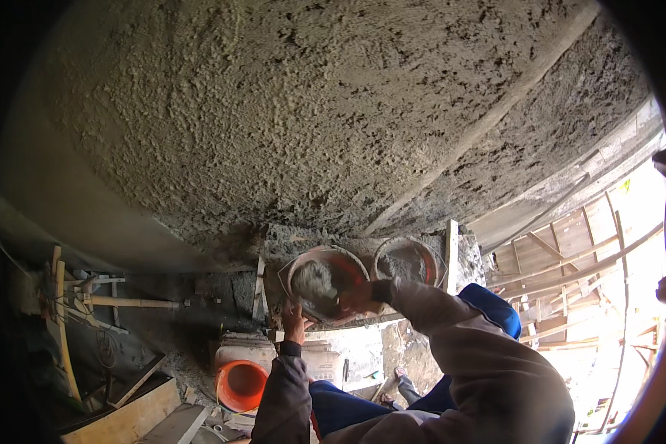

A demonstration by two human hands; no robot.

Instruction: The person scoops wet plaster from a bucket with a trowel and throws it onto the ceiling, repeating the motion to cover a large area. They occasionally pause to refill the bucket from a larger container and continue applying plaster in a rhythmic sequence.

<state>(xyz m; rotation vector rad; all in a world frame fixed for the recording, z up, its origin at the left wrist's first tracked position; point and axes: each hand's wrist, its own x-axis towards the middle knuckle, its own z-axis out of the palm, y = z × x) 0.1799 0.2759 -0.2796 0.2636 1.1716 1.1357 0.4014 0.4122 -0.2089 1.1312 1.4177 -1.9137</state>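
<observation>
A round bucket (294, 260) with a mortar-crusted rim and reddish inner wall stands on a plank platform in front of me. Wet grey mortar (314, 280) lies inside it. My left hand (294, 323) is closed on its near left rim. Over the near right side of the same bucket, my right hand (358, 297) reaches in, smeared by motion. Its fingers, and whatever they may hold, cannot be made out. Close by on the right is a second bucket (431, 259), also with grey mortar (401, 268) in it.
Rough, mortar-covered wall (274, 118) rises beyond the platform, crossed by a slanting strip (488, 122). Upright wood pieces (451, 255) flank the buckets. Lower down are an orange bucket (242, 385), a wooden box (129, 418) and timber poles (66, 333). Another person's foot (401, 372) shows below.
</observation>
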